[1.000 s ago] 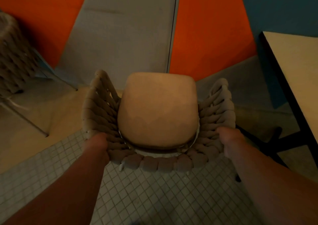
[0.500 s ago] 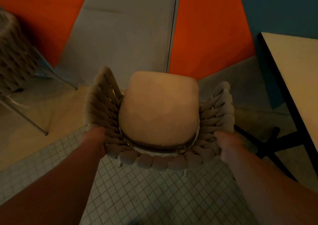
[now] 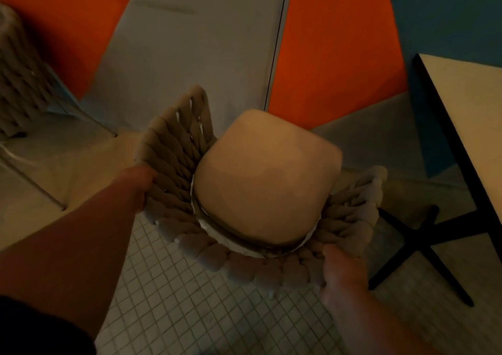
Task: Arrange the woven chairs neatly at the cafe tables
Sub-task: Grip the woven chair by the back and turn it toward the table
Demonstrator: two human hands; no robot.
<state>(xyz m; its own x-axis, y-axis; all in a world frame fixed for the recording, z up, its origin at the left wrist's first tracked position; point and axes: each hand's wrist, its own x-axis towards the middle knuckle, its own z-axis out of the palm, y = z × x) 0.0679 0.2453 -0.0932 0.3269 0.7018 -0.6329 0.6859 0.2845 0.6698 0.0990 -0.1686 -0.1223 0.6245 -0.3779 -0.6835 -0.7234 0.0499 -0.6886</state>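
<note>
A woven chair (image 3: 173, 148) with thick beige rope weave and a tan seat cushion (image 3: 267, 183) stands below me on the floor, turned so its front points up and to the right. My left hand (image 3: 138, 183) grips the woven rim at its left side. My right hand (image 3: 343, 269) grips the rim at the back right corner. A cafe table (image 3: 467, 126) with a pale top and black edge stands at the right, apart from the chair. The fingers of both hands are hidden behind the weave.
A second woven chair (image 3: 16, 83) on thin metal legs stands at the far left. The table's black cross base (image 3: 423, 235) lies on the floor right of the held chair. Orange, grey and blue wall panels rise behind. Small white tiles cover the floor near me.
The chair has swung clockwise, so its front now points toward the table. My left hand moved forward with the rim and my right hand came back toward me.
</note>
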